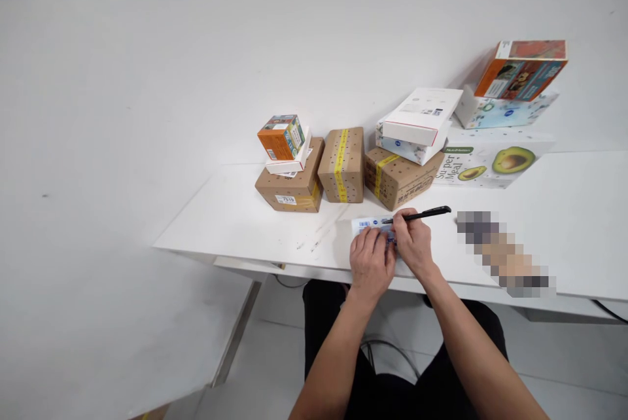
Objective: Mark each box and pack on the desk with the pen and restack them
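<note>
On the table [230, 224], hands [371, 262] partly hide a packet [362, 224].

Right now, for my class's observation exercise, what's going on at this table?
A person's left hand rests on a white-and-blue packet on the white table. The right hand holds a black pen, its tip over the packet; whether it touches is too small to tell. Behind stand three taped brown cardboard boxes, smaller boxes stacked on the outer two, with a Super Meal carton to their right.

White table [226, 210], faintly smudged. Directly on it: three brown cartons [342, 168] with yellow tape; one white avocado-printed box [483, 165]; one white-and-blue packet [363, 224]; one pixelated item [503, 253].
</note>
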The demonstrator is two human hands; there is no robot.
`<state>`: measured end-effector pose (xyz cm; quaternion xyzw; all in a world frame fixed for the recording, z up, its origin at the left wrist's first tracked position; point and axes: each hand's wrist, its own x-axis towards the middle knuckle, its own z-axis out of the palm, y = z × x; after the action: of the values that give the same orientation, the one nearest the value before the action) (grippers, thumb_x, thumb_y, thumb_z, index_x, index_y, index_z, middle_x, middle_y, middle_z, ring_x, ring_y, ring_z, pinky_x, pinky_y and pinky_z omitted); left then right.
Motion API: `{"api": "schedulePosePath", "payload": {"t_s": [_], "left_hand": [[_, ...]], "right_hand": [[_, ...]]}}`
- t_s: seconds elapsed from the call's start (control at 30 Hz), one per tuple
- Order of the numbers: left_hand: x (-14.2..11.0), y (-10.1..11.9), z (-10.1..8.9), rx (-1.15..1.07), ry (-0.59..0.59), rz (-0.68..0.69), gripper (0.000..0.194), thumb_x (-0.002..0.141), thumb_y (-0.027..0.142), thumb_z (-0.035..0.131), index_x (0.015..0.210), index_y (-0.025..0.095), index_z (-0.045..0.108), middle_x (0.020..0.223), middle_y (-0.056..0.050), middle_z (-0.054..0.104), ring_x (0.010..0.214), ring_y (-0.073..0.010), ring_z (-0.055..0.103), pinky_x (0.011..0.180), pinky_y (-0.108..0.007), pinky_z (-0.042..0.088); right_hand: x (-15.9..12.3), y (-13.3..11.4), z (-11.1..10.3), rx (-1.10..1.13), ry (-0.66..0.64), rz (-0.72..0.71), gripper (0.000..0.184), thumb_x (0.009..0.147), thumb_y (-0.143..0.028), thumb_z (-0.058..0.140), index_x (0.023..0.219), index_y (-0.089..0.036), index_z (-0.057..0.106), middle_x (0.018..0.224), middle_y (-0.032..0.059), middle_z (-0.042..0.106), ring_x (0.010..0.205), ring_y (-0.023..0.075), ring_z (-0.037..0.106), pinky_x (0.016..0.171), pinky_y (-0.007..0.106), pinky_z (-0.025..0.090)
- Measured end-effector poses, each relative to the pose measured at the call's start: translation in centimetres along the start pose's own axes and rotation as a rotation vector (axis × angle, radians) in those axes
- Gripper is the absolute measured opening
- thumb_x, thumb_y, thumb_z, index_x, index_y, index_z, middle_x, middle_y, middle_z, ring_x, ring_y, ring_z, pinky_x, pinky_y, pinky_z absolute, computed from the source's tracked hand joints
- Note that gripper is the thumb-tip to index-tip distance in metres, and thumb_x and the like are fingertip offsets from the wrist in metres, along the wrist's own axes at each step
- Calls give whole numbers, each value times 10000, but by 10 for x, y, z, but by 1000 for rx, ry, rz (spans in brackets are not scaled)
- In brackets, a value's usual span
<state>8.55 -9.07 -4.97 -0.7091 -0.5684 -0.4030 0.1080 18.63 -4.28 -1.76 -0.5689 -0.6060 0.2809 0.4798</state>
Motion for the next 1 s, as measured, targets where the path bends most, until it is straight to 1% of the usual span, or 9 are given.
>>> {"api": "schedulePosePath", "payload": {"t_s": [0.1, 0.23, 0.37, 0.6, 0.7, 0.77, 0.9, 0.93, 1.0], "left_hand": [[0, -1, 0, -13, -9, -6, 233, 866, 230, 504, 1046, 152, 628, 1061, -112, 666, 1066, -258, 582, 908, -403, 448], [-1, -1, 1, -18, 0, 2, 239, 868, 224, 490, 1052, 150, 623, 1065, -119, 662, 1066, -258, 582, 911, -408, 447], [-1, -2, 0, -20, -4, 0, 245, 869, 212, 481, 1062, 140, 614, 1072, -125, 659, 1070, -259, 580, 908, -411, 448], [0, -1, 1, -23, 5, -3, 224, 867, 212, 495, 1040, 142, 620, 1058, -121, 663, 1061, -260, 583, 902, -410, 450], [0, -1, 1, -19, 7, -6, 214, 862, 207, 506, 1030, 149, 624, 1049, -115, 667, 1058, -256, 583, 903, -408, 451], [1, -1, 1, -22, 6, -9, 208, 857, 203, 511, 1025, 154, 624, 1044, -111, 667, 1058, -253, 582, 904, -408, 451], [1, -1, -1, -29, 7, -14, 198, 855, 202, 513, 1017, 160, 619, 1041, -107, 665, 1056, -251, 583, 907, -411, 453], [1, -1, -2, -30, 8, -13, 198, 858, 205, 509, 1019, 163, 617, 1040, -108, 664, 1058, -250, 582, 908, -412, 453], [1, -1, -2, -32, 6, -11, 201, 864, 212, 503, 1025, 167, 614, 1039, -108, 662, 1066, -250, 579, 909, -413, 452]], "right_hand": [[1, -2, -1, -43, -31, -21, 238, 870, -416, 383, 789, -217, 485, 552, -2, 582, 513, 166, 555, 533, 260, 414], [3, -1, 1, -82, -56, -55, 242, 875, -412, 371, 792, -218, 489, 518, -16, 553, 478, 163, 535, 512, 257, 391], [4, 2, 4, -133, -93, -78, 232, 876, -393, 366, 810, -216, 500, 534, -9, 557, 476, 166, 539, 504, 258, 372], [5, 2, 3, -104, -114, -69, 239, 879, -387, 368, 792, -212, 506, 532, -13, 549, 478, 158, 529, 511, 260, 374], [2, 0, 2, -5, -47, -24, 224, 870, -403, 406, 786, -216, 496, 533, -25, 542, 480, 148, 516, 518, 258, 394], [0, -3, -1, 142, 36, 31, 217, 863, -416, 442, 777, -221, 481, 540, -38, 534, 471, 133, 497, 509, 252, 405], [1, -1, -18, 432, 216, 87, 238, 867, -435, 453, 787, -214, 491, 525, -52, 512, 439, 113, 466, 459, 233, 392], [3, 3, -26, 440, 249, 88, 261, 870, -448, 440, 785, -209, 498, 533, -45, 522, 435, 112, 468, 452, 234, 389], [9, 16, -41, 317, 261, 108, 306, 868, -474, 428, 757, -201, 511, 538, -28, 540, 435, 117, 479, 460, 245, 391]]}}
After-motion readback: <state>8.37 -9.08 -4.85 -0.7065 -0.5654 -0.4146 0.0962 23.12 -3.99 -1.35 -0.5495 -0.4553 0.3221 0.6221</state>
